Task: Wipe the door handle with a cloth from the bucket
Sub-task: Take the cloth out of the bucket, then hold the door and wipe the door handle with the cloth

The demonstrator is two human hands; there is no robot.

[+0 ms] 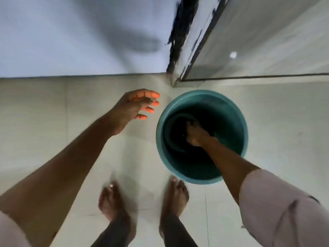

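A: Item one, bucket (202, 137): round, teal, smooth plastic wall, dark inside. Standing on pale glossy floor tiles (53, 122), just below the foot of the door frame (175, 65).

B: Frame noted: chipped dark paint, worn edge. Door handle not in view.

A: Item two, right hand (195, 133): deep inside the bucket, fingers curled down near the bottom. Closed on something or not, cannot tell; too dark there.

B: Cloth?

A: Not made out. Only a dark mass under the right hand inside the bucket; presumably there, unconfirmed.

B: Item three, left hand (135, 107): hovering left of the bucket, clear of the rim, fingers spread loosely, holding nothing.

A: Bare feet (142, 202) below the bucket, near its lower rim. Pale sleeve (277, 211) pushed up on the right arm.

B: Handling advice for the step: gather the whole cloth in one grip, lift straight up inside the rim, squeeze over the bucket. Drips on glossy tile likely slippery under bare feet.

A: Left hand free to steady the rim if the bucket shifts.
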